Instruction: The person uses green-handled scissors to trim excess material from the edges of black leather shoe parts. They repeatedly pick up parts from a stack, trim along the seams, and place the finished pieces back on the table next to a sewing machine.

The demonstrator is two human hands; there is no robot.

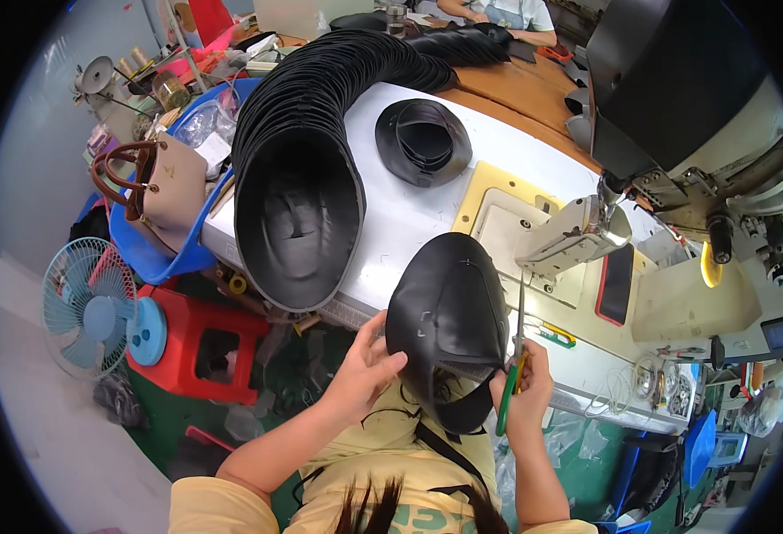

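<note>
In front of me is a black, leather-like sewn piece [445,303], hollow and curved like a cap, with its opening toward my body. My left hand [365,365] holds its left edge, thumb in front and fingers partly hidden behind. My right hand [529,387] grips a pair of scissors [504,402] with green handles, blades pointing up and away along the piece's right side. That hand's fingertips also meet the piece's lower right edge. A long curved stack of nested black pieces [298,214] stands on the white table [391,240] to the left; another black piece [423,142] lies farther back.
A sewing machine [578,236] stands on the right, with a phone [615,285] and a yellow-green cutter [554,334] nearby. A blue tub with a handbag [173,182], a fan [93,307] and a red stool [204,347] are left. Another person [516,18] works at the back.
</note>
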